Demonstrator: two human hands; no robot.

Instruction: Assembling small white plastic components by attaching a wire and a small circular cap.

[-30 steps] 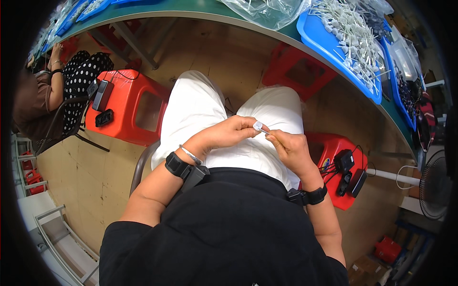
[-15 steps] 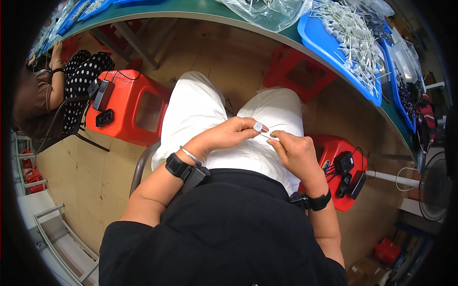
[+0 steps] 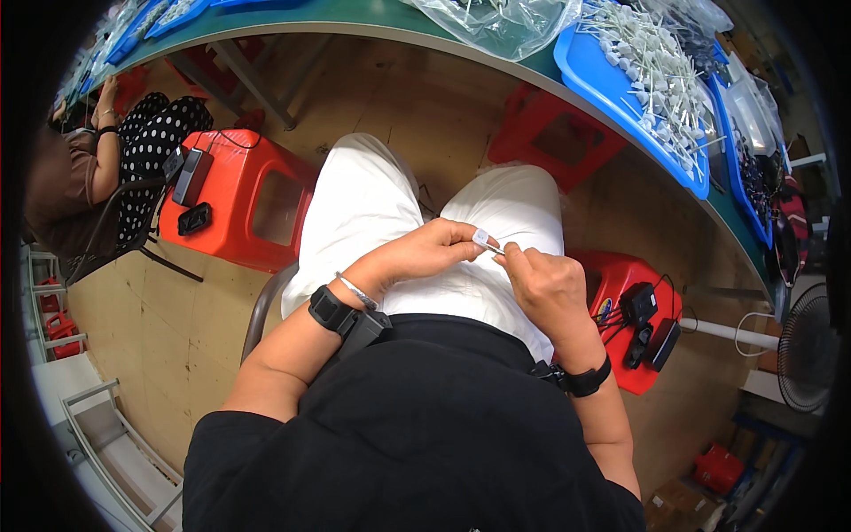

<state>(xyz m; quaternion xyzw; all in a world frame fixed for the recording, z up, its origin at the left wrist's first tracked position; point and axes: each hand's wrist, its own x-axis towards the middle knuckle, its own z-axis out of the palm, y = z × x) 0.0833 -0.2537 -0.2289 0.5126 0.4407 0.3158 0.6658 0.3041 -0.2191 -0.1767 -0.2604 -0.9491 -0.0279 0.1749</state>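
Observation:
Over my lap in white trousers, my left hand (image 3: pixel 425 253) pinches a small white plastic piece (image 3: pixel 481 238) between thumb and fingertips. A thin white stem runs from that piece to my right hand (image 3: pixel 548 284), whose fingers are closed on its other end. Both hands touch at the fingertips, above my thighs. A black watch sits on each wrist.
A green table (image 3: pixel 372 25) curves across the top, bearing a blue tray (image 3: pixel 585 66) heaped with several white stemmed parts and a clear plastic bag (image 3: pixel 496 19). Red stools stand at left (image 3: pixel 253 204) and right (image 3: pixel 625 310), with black devices on them. Another person (image 3: pixel 80 177) sits at far left.
My hands stay joined over my lap; the right hand has shifted slightly along the stem and the white piece has turned a little in my left fingers.

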